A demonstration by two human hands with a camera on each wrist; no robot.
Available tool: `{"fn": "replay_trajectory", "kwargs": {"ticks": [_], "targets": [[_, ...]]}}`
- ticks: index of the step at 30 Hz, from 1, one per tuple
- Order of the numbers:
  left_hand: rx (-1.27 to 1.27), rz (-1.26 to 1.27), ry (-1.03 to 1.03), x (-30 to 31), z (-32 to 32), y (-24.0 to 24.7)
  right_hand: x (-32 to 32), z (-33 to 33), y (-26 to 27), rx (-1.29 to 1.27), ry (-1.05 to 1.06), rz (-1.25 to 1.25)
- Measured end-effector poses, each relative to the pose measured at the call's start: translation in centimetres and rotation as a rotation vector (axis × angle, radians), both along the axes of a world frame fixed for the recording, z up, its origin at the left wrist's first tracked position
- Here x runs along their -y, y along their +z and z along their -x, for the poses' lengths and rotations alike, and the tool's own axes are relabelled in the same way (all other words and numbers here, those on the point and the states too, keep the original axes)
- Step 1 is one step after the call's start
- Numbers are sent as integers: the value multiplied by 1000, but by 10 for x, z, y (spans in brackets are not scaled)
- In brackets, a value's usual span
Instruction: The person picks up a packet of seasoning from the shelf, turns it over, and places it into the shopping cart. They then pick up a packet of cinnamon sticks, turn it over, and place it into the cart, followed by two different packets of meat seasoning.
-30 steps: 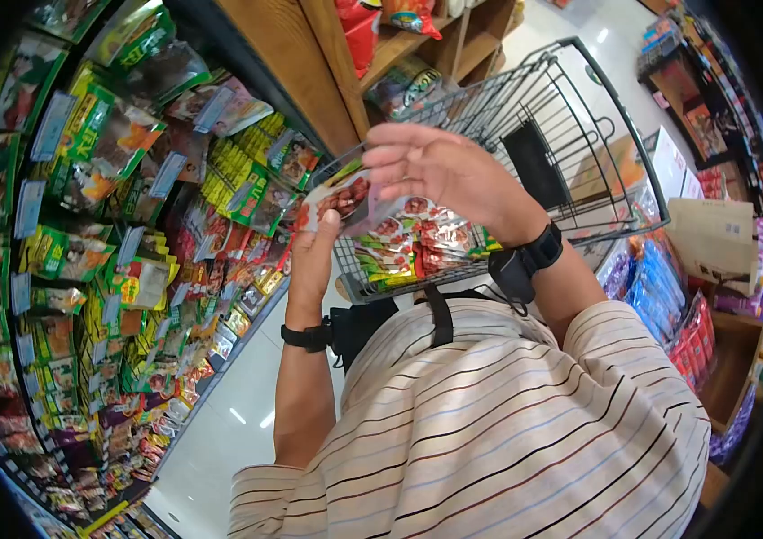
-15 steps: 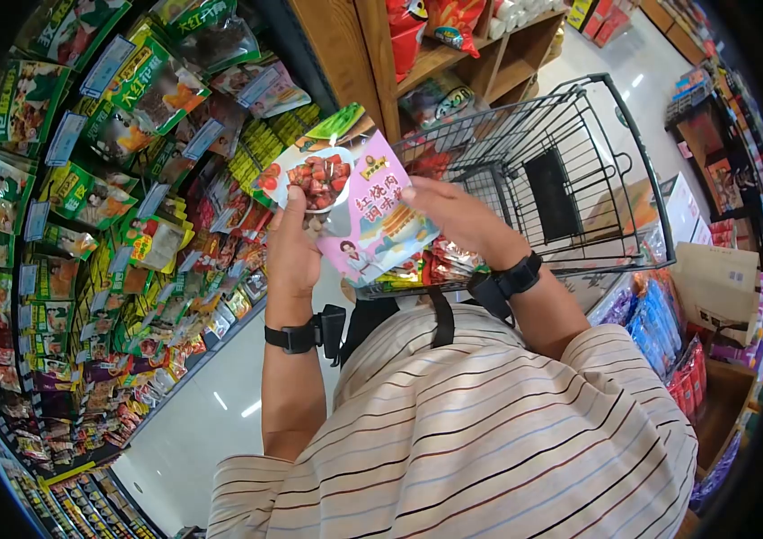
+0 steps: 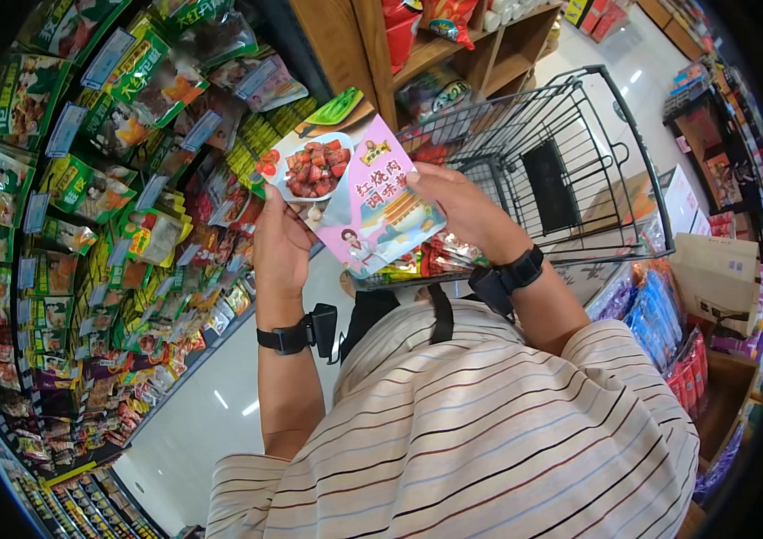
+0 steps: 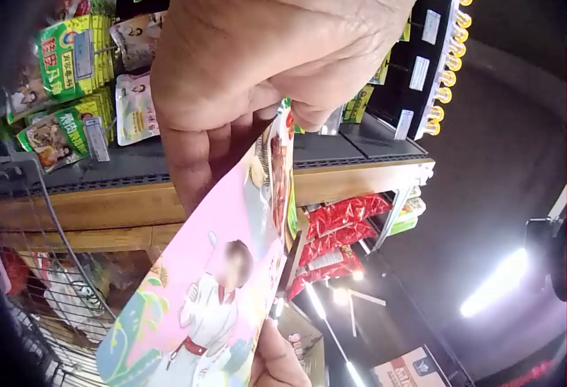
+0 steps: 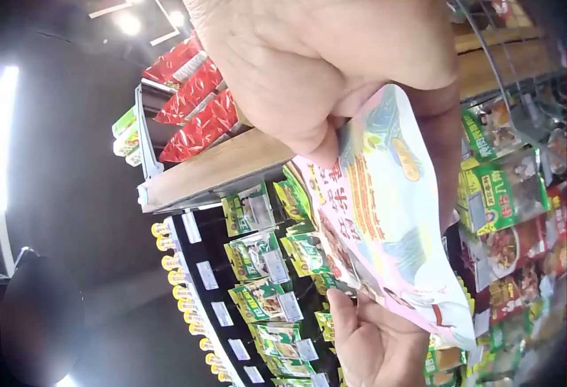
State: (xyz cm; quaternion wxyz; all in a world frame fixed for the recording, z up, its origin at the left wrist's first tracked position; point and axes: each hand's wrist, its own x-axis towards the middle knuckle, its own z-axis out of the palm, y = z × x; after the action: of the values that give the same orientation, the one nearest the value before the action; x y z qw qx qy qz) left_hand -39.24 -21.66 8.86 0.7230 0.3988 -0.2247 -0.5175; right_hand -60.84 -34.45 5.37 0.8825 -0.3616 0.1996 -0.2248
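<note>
A pink and white seasoning packet [image 3: 379, 199] with a picture of red meat cubes on a plate is held flat, face up, between both hands. The left hand [image 3: 281, 247] pinches its left edge, thumb on the front and fingers behind. On the opposite edge the right hand [image 3: 471, 214] grips with its thumb on top. In the left wrist view the packet [image 4: 213, 290] hangs from the left hand [image 4: 283, 42]; the right wrist view has the right hand [image 5: 328, 50] around the packet's edge [image 5: 390, 201].
Racks of hanging green and yellow packets [image 3: 76, 189] stand at the left. A black wire shopping cart [image 3: 660, 207] is ahead, with several packets [image 3: 444, 254] at its near end. Beyond are wooden shelves [image 3: 507, 58] with red bags [image 3: 449, 20]. A cardboard box [image 3: 714, 278] lies at the right.
The right hand was raised off to the right of the packet and now grips its edge. The packet has turned face up towards the head camera. Over the last half second it has hardly moved.
</note>
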Motion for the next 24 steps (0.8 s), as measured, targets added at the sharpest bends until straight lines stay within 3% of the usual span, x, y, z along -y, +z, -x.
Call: {"fn": "replay_trajectory", "kwargs": {"ticks": [24], "targets": [[176,-273,-112,-36,20,-29,-13,-5,2,-2,-28,26]]}}
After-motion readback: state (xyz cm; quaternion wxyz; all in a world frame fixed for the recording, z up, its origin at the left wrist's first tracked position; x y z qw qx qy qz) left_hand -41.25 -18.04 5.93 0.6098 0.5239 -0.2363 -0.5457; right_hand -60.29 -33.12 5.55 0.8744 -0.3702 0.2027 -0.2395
